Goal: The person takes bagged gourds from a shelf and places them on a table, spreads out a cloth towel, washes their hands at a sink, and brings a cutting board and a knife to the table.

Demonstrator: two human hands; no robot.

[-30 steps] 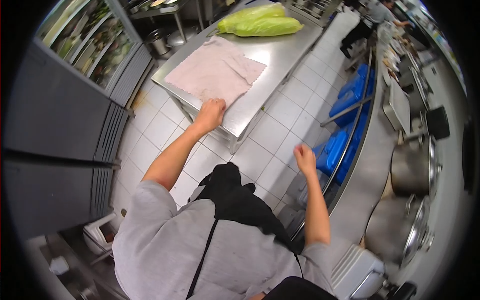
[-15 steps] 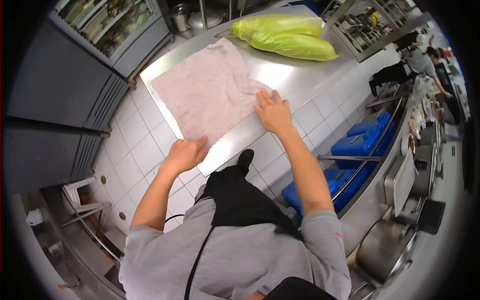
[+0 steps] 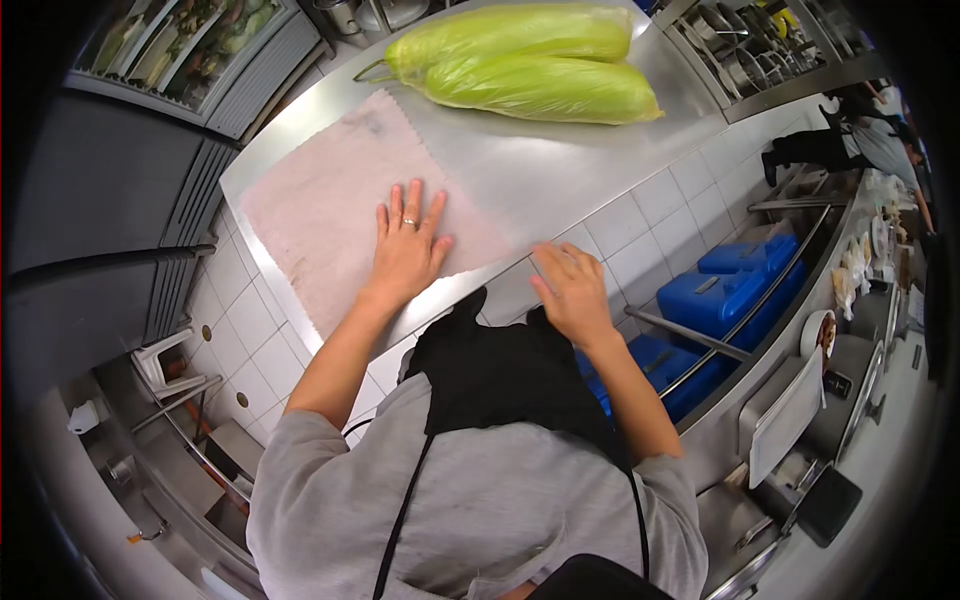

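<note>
A pale pink cloth point(image 3: 320, 185) lies spread out nearly flat on the steel table point(image 3: 560, 165), its lower edge along the near side. My left hand point(image 3: 408, 250) rests on the cloth with its fingers spread; a ring shows on one finger. Just past the table's near edge, to the right of the cloth, my right hand point(image 3: 575, 295) hovers with nothing in it, its fingers loosely stretched. Behind the cloth, two long light-green vegetables in clear plastic wrap point(image 3: 530, 85) lie side by side, one with a stem at the left end.
Blue lidded bins point(image 3: 725, 285) stand under the counter to my right, behind a metal rail. Pots point(image 3: 740, 530) and a white tray point(image 3: 790, 420) are on that side. A glass-door fridge point(image 3: 170, 45) stands at the back left. A person point(image 3: 850, 145) works at the far right.
The cloth lies flatter and has lost its folded right corner. My left hand has gone from its lower corner onto its surface; my right hand has let go and drawn back.
</note>
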